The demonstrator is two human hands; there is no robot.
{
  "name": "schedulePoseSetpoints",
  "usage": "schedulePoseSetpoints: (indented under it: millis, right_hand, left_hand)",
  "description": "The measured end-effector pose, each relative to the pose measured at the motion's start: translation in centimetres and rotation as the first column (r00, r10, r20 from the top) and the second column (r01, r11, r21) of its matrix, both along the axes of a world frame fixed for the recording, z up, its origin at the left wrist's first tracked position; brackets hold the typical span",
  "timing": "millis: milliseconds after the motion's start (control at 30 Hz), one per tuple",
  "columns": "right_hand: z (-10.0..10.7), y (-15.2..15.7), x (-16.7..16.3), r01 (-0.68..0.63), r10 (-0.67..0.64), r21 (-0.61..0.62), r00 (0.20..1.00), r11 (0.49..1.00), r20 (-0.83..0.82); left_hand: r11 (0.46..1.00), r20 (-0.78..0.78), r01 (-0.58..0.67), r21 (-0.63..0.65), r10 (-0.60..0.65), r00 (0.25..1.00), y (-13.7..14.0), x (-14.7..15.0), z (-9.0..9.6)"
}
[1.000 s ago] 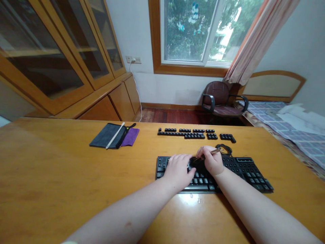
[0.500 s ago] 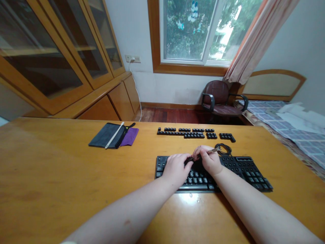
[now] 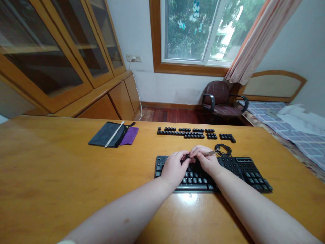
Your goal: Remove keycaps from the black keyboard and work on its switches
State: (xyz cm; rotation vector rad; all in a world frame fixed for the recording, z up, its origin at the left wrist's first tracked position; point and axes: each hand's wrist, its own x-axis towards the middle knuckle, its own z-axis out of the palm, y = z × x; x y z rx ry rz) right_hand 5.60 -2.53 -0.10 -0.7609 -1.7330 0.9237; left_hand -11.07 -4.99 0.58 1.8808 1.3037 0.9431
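Note:
A black keyboard (image 3: 198, 187) lies on the wooden desk, with part of its upper rows bare of keycaps. Over its upper left part, my left hand (image 3: 175, 168) is closed, thumb and forefinger pinching a small black keycap (image 3: 187, 156). Close beside it, my right hand (image 3: 206, 161) grips a slim stick-like tool (image 3: 209, 153); its back end points right, and its tip is hidden by the fingers near the keycap. Both hands are just above the keys and nearly touch each other.
Behind the keyboard, removed keycaps (image 3: 194, 135) stand in rows, near a coiled cable (image 3: 223, 149). To the left lie a dark grey pouch (image 3: 101, 135), a white stick (image 3: 114, 135) and a purple cloth (image 3: 130, 136). A chair (image 3: 217, 93) stands beyond the desk (image 3: 63, 176).
Both hands have shifted slightly left and up from the keys. The left hand's pinch has lifted, so the keycap shows more clearly between the fingers, and the tool lies flatter.

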Motion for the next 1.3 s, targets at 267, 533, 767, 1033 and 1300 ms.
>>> schedulePoseSetpoints:
  millis: [267,533,767,1033,1300]
  right_hand:
    - [0.2,0.1,0.2,0.088,-0.094,0.115,0.995,0.989,0.040]
    - [0.0,-0.2,0.5,0.060,-0.067,0.123,0.996,0.991,0.054]
    - [0.3,-0.4,0.1,0.215,-0.222,0.138,0.974,0.967,0.034]
    - [-0.3,-0.3,0.3,0.218,-0.283,0.226,0.905,0.949,0.317]
    - [-0.2,-0.5,-0.3,0.107,-0.229,0.252,0.820,0.962,0.525]
  left_hand:
    - [1.000,0.115,-0.022,-0.009,0.023,0.993,0.3,-0.1,-0.2]
    - [0.995,0.183,-0.074,-0.070,0.085,0.979,0.5,0.0,-0.4]
    - [0.991,0.222,-0.061,-0.123,0.087,0.971,0.5,-0.2,-0.7]
    - [0.986,0.263,-0.073,-0.147,0.110,0.959,0.5,-0.3,-1.0]
    - [0.989,0.243,-0.045,-0.142,0.079,0.967,0.5,-0.2,-1.2]
